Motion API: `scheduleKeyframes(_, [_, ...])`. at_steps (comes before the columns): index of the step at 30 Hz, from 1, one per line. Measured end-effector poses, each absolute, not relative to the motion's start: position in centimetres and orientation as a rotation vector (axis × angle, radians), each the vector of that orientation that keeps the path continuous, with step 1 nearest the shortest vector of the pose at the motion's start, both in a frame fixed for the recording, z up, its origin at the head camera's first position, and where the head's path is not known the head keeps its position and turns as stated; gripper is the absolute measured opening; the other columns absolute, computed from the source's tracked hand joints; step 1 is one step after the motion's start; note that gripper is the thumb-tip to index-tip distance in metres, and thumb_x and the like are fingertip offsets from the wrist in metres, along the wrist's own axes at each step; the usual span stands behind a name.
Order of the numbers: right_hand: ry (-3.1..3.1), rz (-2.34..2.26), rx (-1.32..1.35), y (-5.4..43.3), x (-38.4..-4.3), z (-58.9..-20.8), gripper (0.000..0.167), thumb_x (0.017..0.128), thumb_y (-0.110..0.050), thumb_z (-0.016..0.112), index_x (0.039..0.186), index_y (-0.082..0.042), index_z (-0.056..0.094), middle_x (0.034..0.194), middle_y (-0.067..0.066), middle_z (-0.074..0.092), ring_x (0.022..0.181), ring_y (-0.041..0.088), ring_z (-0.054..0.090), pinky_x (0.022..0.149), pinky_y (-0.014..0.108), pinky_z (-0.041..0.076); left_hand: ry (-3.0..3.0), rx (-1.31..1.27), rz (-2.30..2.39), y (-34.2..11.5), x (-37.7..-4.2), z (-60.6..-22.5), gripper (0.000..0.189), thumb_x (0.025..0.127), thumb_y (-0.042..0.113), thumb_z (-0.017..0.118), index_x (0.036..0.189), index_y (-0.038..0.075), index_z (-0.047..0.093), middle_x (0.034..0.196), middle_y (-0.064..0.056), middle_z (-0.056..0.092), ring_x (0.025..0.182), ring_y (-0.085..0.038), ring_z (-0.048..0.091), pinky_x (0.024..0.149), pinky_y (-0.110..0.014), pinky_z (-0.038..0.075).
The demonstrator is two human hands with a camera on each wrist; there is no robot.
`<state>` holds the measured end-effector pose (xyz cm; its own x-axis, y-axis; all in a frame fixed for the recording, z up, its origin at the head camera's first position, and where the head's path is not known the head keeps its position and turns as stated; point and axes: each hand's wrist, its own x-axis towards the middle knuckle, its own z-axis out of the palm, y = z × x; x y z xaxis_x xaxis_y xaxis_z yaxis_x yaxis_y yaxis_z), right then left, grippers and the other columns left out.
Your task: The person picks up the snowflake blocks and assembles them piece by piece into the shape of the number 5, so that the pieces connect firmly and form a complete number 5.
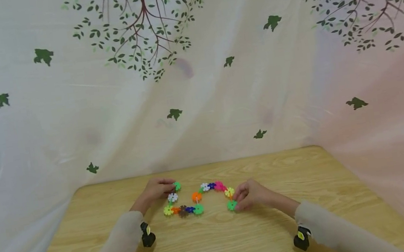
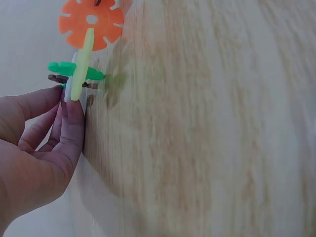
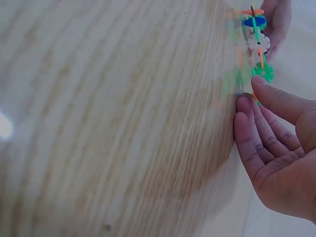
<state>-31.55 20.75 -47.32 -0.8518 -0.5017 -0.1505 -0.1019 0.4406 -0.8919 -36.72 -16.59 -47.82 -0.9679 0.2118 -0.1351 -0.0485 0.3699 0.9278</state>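
A chain of notched, flower-shaped plastic discs, slotted together, lies in a wavy S-like curve on the table. Its colours include orange (image 1: 196,196), white (image 1: 173,197), yellow (image 1: 168,210), brown, blue and pink (image 1: 219,185). At the left end, my left hand (image 1: 159,188) pinches a green disc (image 1: 177,186) between thumb and fingers. My right hand (image 1: 253,194) holds the right end by the green disc (image 1: 231,205), just below a yellow one (image 1: 229,192). In the right wrist view the thumb and curled fingers (image 3: 245,131) meet at the chain's end, partly covering it.
The wood-grain table (image 1: 219,248) extends in front of both hands and to either side. Behind it hangs a pale curtain (image 1: 211,137) printed with branches and green birds. Small black cameras (image 1: 147,235) are strapped at both wrists, over light sleeves.
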Motion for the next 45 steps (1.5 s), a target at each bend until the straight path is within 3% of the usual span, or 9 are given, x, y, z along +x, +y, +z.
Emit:
scheduleKeyframes(6, [2.296, -1.377, -0.541, 20.3, -30.7, -46.9, 0.021, 0.085, -0.005, 0.081, 0.101, 0.006, 0.071, 0.085, 0.011, 0.075, 0.067, 0.01, 0.064, 0.059, 0.024, 0.055, 2.409, 0.1, 1.626, -16.5, -36.9, -47.8, 0.031, 0.1, 0.009, 0.063, 0.126, -0.009, 0.066, 0.116, -0.02, 0.073, 0.091, -0.011, 0.069, 0.083, -0.032, 0.061])
scheduleKeyframes(12, [2.347, -1.315, -0.558, 20.9, -31.1, -46.3, 0.023, 0.087, -0.011, 0.081, 0.103, 0.002, 0.072, 0.087, 0.009, 0.075, 0.072, 0.013, 0.066, 0.063, 0.031, 0.059, 2.391, 0.097, 1.643, -16.4, -36.6, -47.6, 0.033, 0.101, 0.007, 0.061, 0.129, -0.011, 0.063, 0.114, -0.022, 0.073, 0.09, -0.015, 0.07, 0.083, -0.033, 0.061])
scheduleKeyframes(15, [2.376, -1.311, -0.568, 21.4, -32.1, -45.9, 0.022, 0.089, -0.011, 0.078, 0.104, 0.003, 0.071, 0.087, 0.01, 0.074, 0.075, 0.018, 0.069, 0.065, 0.036, 0.061, 2.373, 0.15, 1.647, -16.9, -36.1, -47.4, 0.038, 0.102, 0.007, 0.057, 0.133, -0.015, 0.057, 0.118, -0.028, 0.07, 0.096, -0.019, 0.07, 0.087, -0.036, 0.061])
scheduleKeyframes(22, [2.422, -1.297, -0.695, 20.7, -35.4, -44.0, 0.025, 0.096, -0.006, 0.068, 0.113, 0.013, 0.066, 0.096, 0.026, 0.073, 0.082, 0.035, 0.072, 0.071, 0.05, 0.061, 2.377, 0.275, 1.588, -19.5, -33.5, -46.4, 0.044, 0.103, 0.009, 0.056, 0.137, -0.018, 0.05, 0.13, -0.036, 0.061, 0.113, -0.038, 0.067, 0.095, -0.046, 0.058])
scheduleKeyframes(28, [2.4, -1.268, -0.772, 19.3, -37.6, -43.2, 0.027, 0.098, -0.002, 0.063, 0.12, 0.013, 0.065, 0.107, 0.031, 0.072, 0.092, 0.041, 0.071, 0.077, 0.055, 0.06, 2.336, 0.302, 1.532, -20.9, -31.6, -46.2, 0.044, 0.099, 0.007, 0.06, 0.135, -0.017, 0.053, 0.132, -0.033, 0.06, 0.109, -0.031, 0.069, 0.092, -0.042, 0.06])
scheduleKeyframes(32, [2.374, -1.188, -0.851, 18.7, -38.6, -43.2, 0.027, 0.097, 0.0, 0.064, 0.121, 0.012, 0.067, 0.11, 0.027, 0.073, 0.098, 0.04, 0.071, 0.078, 0.054, 0.061, 2.315, 0.275, 1.508, -21.2, -30.8, -46.3, 0.043, 0.096, 0.005, 0.063, 0.133, -0.015, 0.056, 0.128, -0.029, 0.064, 0.106, -0.025, 0.069, 0.091, -0.04, 0.061])
scheduleKeyframes(41, [2.27, -1.06, -0.936, 18.0, -40.1, -43.5, 0.031, 0.091, 0.007, 0.064, 0.122, 0.008, 0.069, 0.113, 0.017, 0.075, 0.097, 0.018, 0.072, 0.083, 0.035, 0.062, 2.262, 0.264, 1.483, -20.9, -30.3, -46.0, 0.042, 0.093, 0.005, 0.069, 0.13, -0.012, 0.059, 0.115, -0.02, 0.071, 0.096, -0.021, 0.071, 0.086, -0.039, 0.062])
scheduleKeyframes(45, [2.267, -1.033, -0.888, 17.6, -40.2, -43.7, 0.035, 0.088, 0.013, 0.064, 0.122, 0.007, 0.07, 0.117, 0.019, 0.074, 0.099, 0.022, 0.072, 0.086, 0.038, 0.062, 2.214, 0.296, 1.494, -20.7, -30.3, -46.0, 0.044, 0.091, 0.003, 0.071, 0.13, -0.013, 0.059, 0.118, -0.023, 0.069, 0.095, -0.021, 0.072, 0.085, -0.04, 0.063])
